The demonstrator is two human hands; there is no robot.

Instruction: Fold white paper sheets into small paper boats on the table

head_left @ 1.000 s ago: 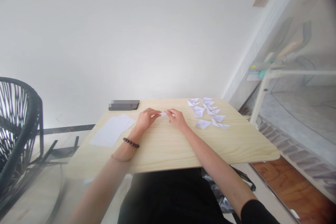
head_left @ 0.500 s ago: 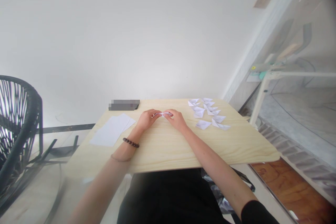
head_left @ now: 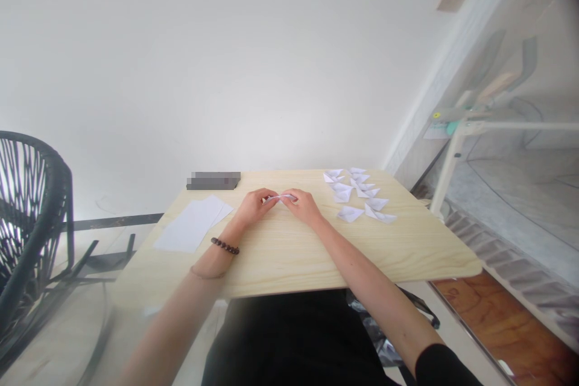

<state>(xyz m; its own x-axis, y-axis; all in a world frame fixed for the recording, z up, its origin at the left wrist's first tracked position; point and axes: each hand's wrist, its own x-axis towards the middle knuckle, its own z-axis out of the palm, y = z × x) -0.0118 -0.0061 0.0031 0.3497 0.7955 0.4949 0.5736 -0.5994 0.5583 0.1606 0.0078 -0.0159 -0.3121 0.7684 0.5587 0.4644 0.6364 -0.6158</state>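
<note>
A small folded white paper (head_left: 279, 197) is pinched between both hands above the middle of the pale wooden table (head_left: 289, 253). My left hand (head_left: 253, 208) grips its left side; a dark bead bracelet circles that wrist. On its right side, my right hand (head_left: 304, 206) has thumb and fingers closed on the paper. The fingers cover most of the piece. White sheets (head_left: 192, 226) lie flat to the left of my left hand. Several folded paper shapes (head_left: 350, 213) rest in a group to the right of my right hand.
A dark object (head_left: 212, 181), partly pixelated, lies at the table's back left. A dark woven chair (head_left: 40, 193) stands at the left. Behind the table is a white wall (head_left: 271, 60). A white metal frame (head_left: 447, 169) stands beyond the right edge.
My left fingers have shifted slightly along the small paper, which shows a little differently between the fingertips. Both hands otherwise stay in the same place.
</note>
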